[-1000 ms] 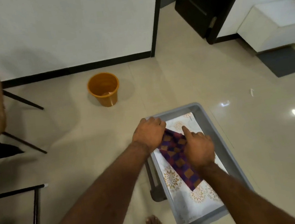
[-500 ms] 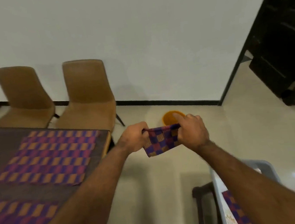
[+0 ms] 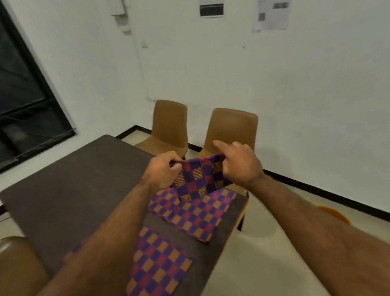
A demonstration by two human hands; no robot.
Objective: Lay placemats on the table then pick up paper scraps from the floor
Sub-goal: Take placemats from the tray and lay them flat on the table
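A folded placemat (image 3: 199,177), checked purple, red and orange, hangs in the air above the right end of the dark brown table (image 3: 72,186). My left hand (image 3: 163,169) pinches its upper left corner. My right hand (image 3: 238,164) grips the upper right corner with the forefinger stretched out. Two matching placemats lie flat on the table below: one (image 3: 196,214) near the far right corner, one (image 3: 155,274) closer to me, partly hidden by my left forearm.
Two tan chairs (image 3: 171,128) (image 3: 232,129) stand against the white wall past the table's end. Another tan chair (image 3: 6,271) is at the lower left. An orange bucket (image 3: 335,213) peeks out behind my right arm. A dark window fills the upper left.
I lifted the folded placemat out of the grey tray and turned left to the table. Both hands now hold it higher, over the table's right end.
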